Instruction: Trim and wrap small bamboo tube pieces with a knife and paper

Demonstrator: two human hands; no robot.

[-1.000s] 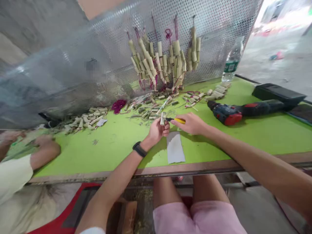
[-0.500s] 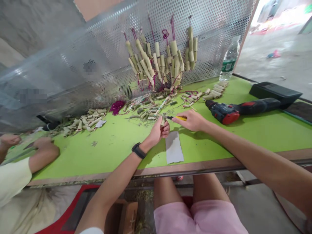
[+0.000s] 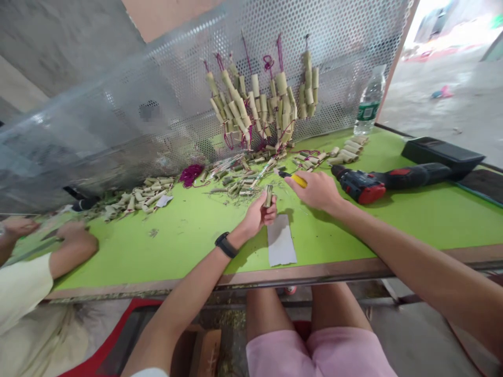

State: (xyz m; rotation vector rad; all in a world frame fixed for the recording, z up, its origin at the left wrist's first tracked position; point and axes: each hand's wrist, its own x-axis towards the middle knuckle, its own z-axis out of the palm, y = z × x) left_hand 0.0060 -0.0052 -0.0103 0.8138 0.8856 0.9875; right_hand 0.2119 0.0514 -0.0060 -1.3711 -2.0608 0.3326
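Note:
Between the thumb and fingers of my left hand point(image 3: 259, 214) is a short bamboo tube point(image 3: 269, 196), held tilted near upright above the table. My right hand point(image 3: 317, 190) is closed around a yellow utility knife point(image 3: 297, 180), its dark tip pointing up and left, apart from the tube. A white paper strip point(image 3: 281, 240) lies on the green table point(image 3: 188, 246) just below my hands. Cut bamboo bits and shavings point(image 3: 239, 186) are scattered behind my left hand.
Strung bamboo tubes point(image 3: 251, 104) hang on the perforated metal panel point(image 3: 165, 84). A cordless drill point(image 3: 361, 183) and water bottle point(image 3: 369, 104) stand right. Purple cord point(image 3: 191, 174) and a bamboo pile point(image 3: 139, 196) lie left, near a co-worker's hand point(image 3: 73, 230).
The knife in my right hand has moved away from the bamboo tube, to the right and up. My left hand has turned the tube, so more of it shows.

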